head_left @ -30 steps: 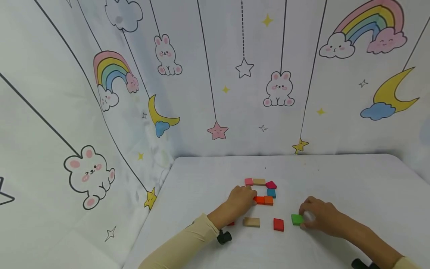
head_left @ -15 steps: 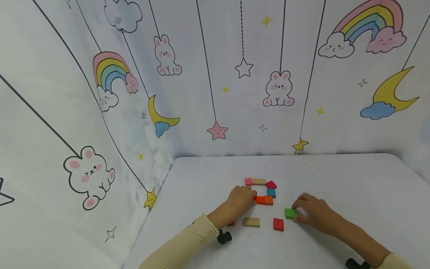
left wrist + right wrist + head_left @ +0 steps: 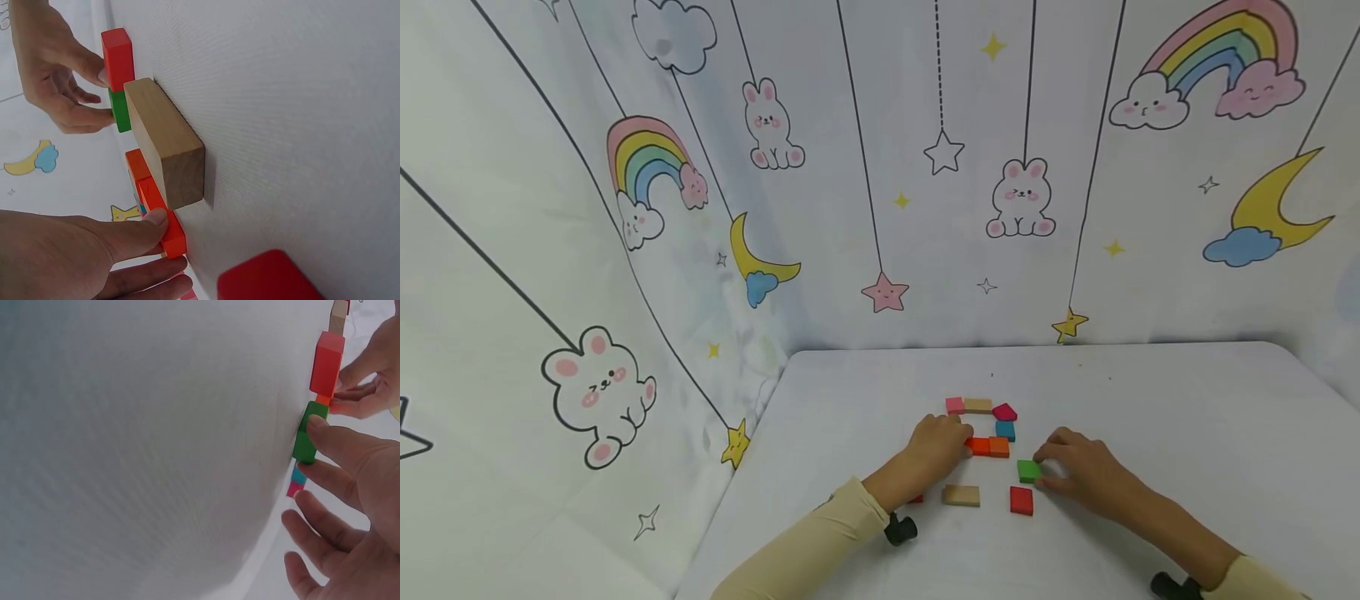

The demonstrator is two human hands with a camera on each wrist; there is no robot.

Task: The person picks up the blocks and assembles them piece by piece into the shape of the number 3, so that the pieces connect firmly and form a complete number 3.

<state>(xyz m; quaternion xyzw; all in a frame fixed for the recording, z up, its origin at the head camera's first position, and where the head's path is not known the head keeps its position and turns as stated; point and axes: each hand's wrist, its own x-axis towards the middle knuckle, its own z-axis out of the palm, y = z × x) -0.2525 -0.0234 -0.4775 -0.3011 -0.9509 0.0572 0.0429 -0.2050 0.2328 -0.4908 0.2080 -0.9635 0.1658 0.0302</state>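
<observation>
Progress looks a bit past halfway to me, since six of the ten blocks I can count form a hooked run on the white cloth-covered tabletop (image 3: 1150, 383). Done, as I read it: small square pink block (image 3: 954, 405), flat bare-wood rectangular block (image 3: 977, 406), crimson five-sided block (image 3: 1004, 412), little blue square block (image 3: 1005, 430), squarish orange block (image 3: 998, 447) and red-orange rectangular block (image 3: 977, 447), all touching or close to it (painted wood is my guess for the coloured ones). Left hand (image 3: 936, 447) has that last one pinched between thumb and fingertips, and hides whatever's at that end. Not done: bright green squarish block (image 3: 1027, 471), just off the orange corner and not touching the run. Right hand (image 3: 1078, 468) has it lightly pinched, thumb and index finger closed on its sides, other fingers spread; can't tell if it's flat on the table or slightly lifted. Nearer the person, three more lie loose with gaps between: red square-faced block (image 3: 1021, 500), just beside the green one, a second bare-wood block (image 3: 961, 496), and a red block mostly behind the left arm (image 3: 916, 499), shape unclear.
</observation>
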